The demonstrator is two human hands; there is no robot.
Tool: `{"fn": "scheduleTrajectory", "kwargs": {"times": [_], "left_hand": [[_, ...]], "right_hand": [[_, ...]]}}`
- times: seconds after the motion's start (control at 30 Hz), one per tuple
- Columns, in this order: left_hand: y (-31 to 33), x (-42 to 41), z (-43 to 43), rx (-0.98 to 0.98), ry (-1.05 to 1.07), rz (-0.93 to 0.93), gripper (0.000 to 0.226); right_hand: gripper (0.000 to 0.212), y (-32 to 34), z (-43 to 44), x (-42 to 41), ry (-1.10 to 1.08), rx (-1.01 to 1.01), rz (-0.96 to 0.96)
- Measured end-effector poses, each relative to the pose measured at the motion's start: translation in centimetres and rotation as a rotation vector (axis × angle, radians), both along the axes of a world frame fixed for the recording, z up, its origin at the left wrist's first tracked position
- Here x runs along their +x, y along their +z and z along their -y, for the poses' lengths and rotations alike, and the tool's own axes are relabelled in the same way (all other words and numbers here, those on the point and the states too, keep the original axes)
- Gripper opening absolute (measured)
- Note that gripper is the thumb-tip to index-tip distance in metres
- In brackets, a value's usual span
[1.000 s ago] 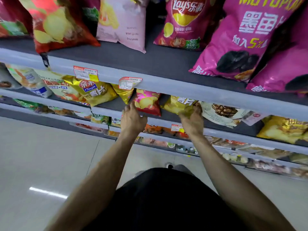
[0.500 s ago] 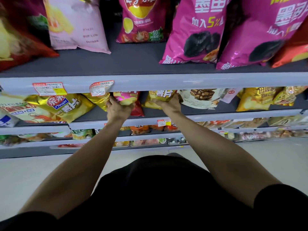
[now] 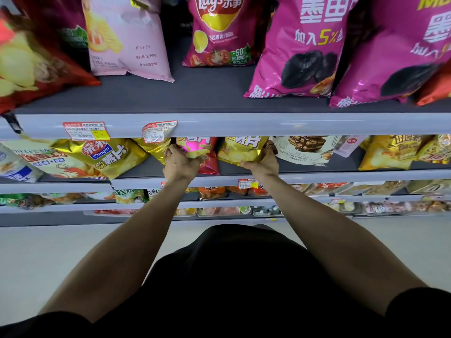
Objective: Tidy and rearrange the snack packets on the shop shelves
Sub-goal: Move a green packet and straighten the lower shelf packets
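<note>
Head view: two grey shelf lips bound the working gap. The upper lip [image 3: 268, 124] overhangs the second shelf and hides the tops of the packets below. The lower lip [image 3: 341, 176] runs just under both wrists. Both hands reach into this shallow slot.

The left hand [image 3: 179, 164] curls its fingers round the lower part of a pink chip packet [image 3: 195, 148]. This packet stands on the second shelf, pressed against a gold bag on its left. The right hand [image 3: 264, 164] grips the lower right corner of a gold chip packet [image 3: 240, 150], thumb beneath its bottom edge. A bare strip of dark deck shows between the two held packets. Just beside the right hand lies a white wafer packet [image 3: 305, 148].

On the top shelf, bare dark deck [image 3: 195, 93] runs in front of the bags and between the pale pink bag [image 3: 127, 37] and the Lay's bag [image 3: 217, 32].

The Lay's bag carries Chinese characters, a tomato picture and "-50". The big magenta bags [image 3: 305, 45] read "5%" among Chinese text. A gold bag [image 3: 102, 154] at left reads "Qinqin" and "POTATO CHIPS", partly cut off. The wafer packet reads "HAZELNUT MILK CHOCOLATE" and "WAFER BISCUIT". The upper lip carries a flat red-and-white price tag [image 3: 86, 131] and a curling tag [image 3: 158, 131]. Their print is too small to read.
</note>
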State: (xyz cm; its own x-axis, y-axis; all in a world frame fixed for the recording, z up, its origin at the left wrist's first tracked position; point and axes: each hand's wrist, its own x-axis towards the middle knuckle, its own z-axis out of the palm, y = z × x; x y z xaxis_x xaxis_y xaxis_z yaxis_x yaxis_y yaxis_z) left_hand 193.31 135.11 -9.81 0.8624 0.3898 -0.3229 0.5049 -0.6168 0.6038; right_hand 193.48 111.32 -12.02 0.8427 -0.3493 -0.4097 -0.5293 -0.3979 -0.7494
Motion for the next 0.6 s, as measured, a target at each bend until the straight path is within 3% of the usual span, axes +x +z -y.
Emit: {"fn": "scheduleTrajectory", "kwargs": {"times": [0.37, 0.6], "left_hand": [[1.3, -4.8, -2.7, -0.014, 0.039, 0.128, 0.083], [1.4, -10.2, -5.3, -0.04, 0.114, 0.16, 0.078]], "right_hand": [[0.049, 0.0, 2.5, -0.1, 0.105, -0.031, 0.046], [0.035, -0.5, -0.8, 0.0, 0.255, -0.034, 0.054]]}}
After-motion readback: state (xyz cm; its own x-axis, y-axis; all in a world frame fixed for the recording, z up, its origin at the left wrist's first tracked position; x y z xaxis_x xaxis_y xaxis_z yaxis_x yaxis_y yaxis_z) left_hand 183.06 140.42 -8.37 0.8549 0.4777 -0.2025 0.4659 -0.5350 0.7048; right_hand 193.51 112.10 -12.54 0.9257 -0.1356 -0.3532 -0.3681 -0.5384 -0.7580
